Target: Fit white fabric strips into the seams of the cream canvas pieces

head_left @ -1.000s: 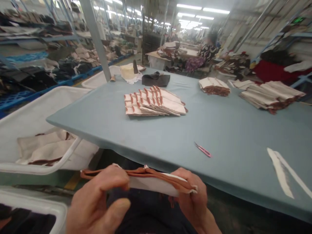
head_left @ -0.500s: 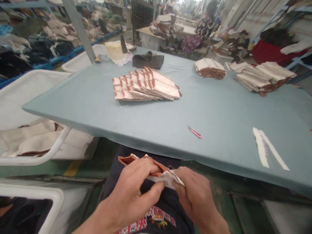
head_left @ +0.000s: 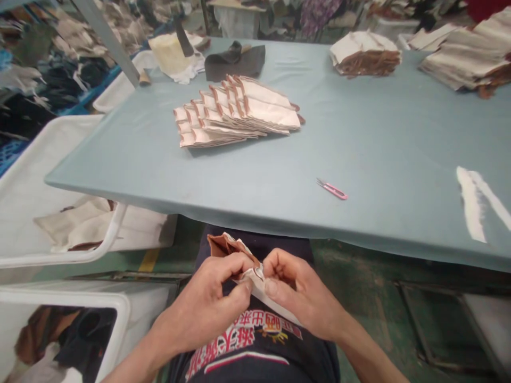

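Note:
A cream-and-brown sewn fabric piece (head_left: pixel 228 246) is held over my lap, its brown open end pointing up and away. My left hand (head_left: pixel 217 295) pinches its near part between thumb and fingers. Beside it, my right hand (head_left: pixel 305 292) has curled fingers and a thumb closed at the cream edge, part of which passes beneath the hand. My fingers hide the middle of the piece. On the table beyond lie pink thread snips (head_left: pixel 333 189), apart from both hands. A fanned stack of similar cream pieces with brown edges (head_left: pixel 239 109) rests further back.
The blue-green table (head_left: pixel 255 181) has its near edge just beyond my hands. Two fabric stacks (head_left: pixel 365 53) sit at the back right, white strips (head_left: pixel 471 202) at the right. Dark cloth (head_left: pixel 235 63) and a cone (head_left: pixel 183 40) stand behind. White bins (head_left: pixel 115 229) flank the left.
The view has tilted down and drawn closer to the lap. My right hand has shifted its grip along the cream edge, fingers now curled up; my left hand keeps its pinch.

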A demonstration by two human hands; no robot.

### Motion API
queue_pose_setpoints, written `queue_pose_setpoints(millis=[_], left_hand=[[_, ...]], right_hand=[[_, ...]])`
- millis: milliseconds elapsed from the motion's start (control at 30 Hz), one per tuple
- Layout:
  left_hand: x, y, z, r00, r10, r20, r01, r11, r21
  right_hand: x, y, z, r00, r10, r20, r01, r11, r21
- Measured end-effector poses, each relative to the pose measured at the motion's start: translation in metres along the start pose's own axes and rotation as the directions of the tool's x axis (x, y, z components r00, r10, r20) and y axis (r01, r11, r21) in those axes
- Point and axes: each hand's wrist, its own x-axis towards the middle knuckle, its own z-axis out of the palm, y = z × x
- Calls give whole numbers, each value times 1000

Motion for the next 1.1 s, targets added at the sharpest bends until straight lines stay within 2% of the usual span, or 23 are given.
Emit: queue_pose_setpoints(millis=[133,233,400,500,767,900,1100], left_hand=[[2,6,-2,1000,-5,4,5,1000,8],[5,7,-2,1000,-6,-14,6,999,-36],[10,1,-3,998,10,-57,-15,996,-87],[10,-2,-3,999,20,-39,-25,992,-126],[6,-6,-4,996,-53,-68,41,984,-171],[4,-9,-8,999,-20,-28,16,993,-121],[4,-11,-9,997,29,-68,-36,994,-106]], right_hand=[[6,2,-5,996,49,76,-60,986,154],[8,4,-5,990,71,126,-94,977,190],[9,1,-2,998,-23,-57,18,997,-73],[8,-3,0,998,-35,-52,27,990,-142],[2,-8,5,998,-61,-31,56,988,-142],[-2,-15,4,994,-96,-52,79,960,-268],[1,-20,6,991,-113,-77,79,933,-350]])
